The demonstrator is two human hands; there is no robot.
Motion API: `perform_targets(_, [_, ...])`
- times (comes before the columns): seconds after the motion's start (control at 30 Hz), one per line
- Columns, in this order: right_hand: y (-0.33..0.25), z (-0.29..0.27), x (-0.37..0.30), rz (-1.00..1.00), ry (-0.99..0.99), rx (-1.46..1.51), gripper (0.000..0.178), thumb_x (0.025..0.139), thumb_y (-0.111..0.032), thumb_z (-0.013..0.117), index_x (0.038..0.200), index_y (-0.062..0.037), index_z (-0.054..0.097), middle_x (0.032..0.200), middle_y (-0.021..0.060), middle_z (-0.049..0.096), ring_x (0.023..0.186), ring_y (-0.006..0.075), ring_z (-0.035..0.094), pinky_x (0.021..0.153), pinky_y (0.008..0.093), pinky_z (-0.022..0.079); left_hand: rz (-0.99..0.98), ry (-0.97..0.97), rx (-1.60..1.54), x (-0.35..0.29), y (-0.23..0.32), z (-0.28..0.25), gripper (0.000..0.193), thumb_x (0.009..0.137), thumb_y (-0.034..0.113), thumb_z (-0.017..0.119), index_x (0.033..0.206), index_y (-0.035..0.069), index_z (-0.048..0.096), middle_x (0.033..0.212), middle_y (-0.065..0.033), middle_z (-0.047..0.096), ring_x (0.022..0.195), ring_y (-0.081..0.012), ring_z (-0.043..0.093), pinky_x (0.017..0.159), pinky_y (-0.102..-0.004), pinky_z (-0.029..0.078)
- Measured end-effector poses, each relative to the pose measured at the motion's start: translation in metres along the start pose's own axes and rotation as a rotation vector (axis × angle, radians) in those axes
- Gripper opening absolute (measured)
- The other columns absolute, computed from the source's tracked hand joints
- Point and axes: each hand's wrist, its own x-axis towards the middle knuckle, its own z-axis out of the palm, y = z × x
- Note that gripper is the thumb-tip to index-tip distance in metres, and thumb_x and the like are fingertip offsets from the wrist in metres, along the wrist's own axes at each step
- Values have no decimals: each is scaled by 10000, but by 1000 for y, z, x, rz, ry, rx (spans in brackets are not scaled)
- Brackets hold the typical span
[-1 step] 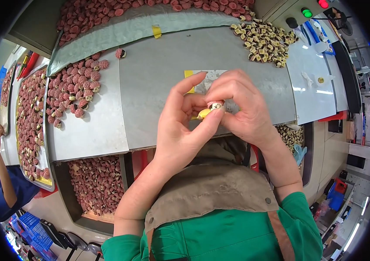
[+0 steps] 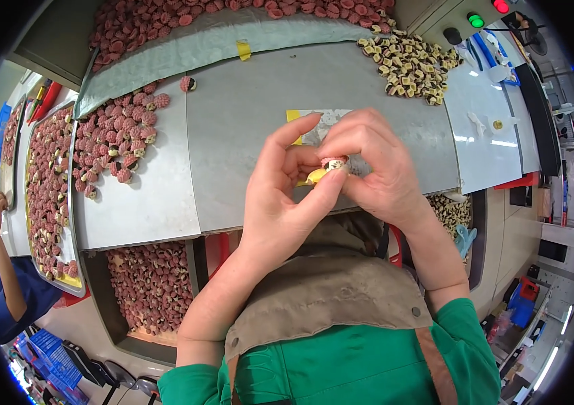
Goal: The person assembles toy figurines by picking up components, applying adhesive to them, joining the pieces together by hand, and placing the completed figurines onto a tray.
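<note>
Over the middle of the bench, my left hand (image 2: 277, 196) and my right hand (image 2: 388, 172) meet, fingertips pinched round one small knobbly pink piece (image 2: 333, 162) with a cream-and-dark insert. It looks like a raspberry-shaped cap. The left thumb presses its near side, and fingers partly cover it. Something yellow (image 2: 316, 176) shows just beside the piece, between the left thumb and fingers; its kind is unclear. Behind the hands lies a flat whitish sheet (image 2: 331, 116) with a yellow edge (image 2: 293, 116).
Pink caps (image 2: 233, 8) are heaped at the back. Small cream-and-dark pieces (image 2: 412, 64) lie back right. Joined pieces (image 2: 118, 128) cover the left bench, a tray (image 2: 49, 196) and an open drawer (image 2: 152, 287). Another person's arm (image 2: 5, 256) reaches in at far left.
</note>
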Motion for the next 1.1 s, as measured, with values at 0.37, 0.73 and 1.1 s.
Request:
perform_targets(0.37, [7,-41,-23,241,-74,-199,184,846,-49,570,1023,-2,582,1019,120,580,988,247,556,891,315,411,346,488,951,-45,53,-109,220,869,73,596,1079,7,606,934,-81,635,847,-152,602,794,-277,476])
perform_targets(0.73, [48,-61,-14,173,6,-570,248,893,-57,556,1139,-35,573,1130,116,541,1016,270,538,877,326,436,192,1055,1906,-136,126,-260,212,834,182,644,1007,58,651,910,-114,627,911,-274,576,828,-392,442])
perform_targets(1.1, [53,-55,-23,217,-10,-641,292,914,-69,544,1204,-32,541,1226,162,495,1138,300,483,940,338,410,330,517,1710,147,53,-136,195,739,170,628,892,53,661,905,-159,635,907,-297,608,731,-434,476])
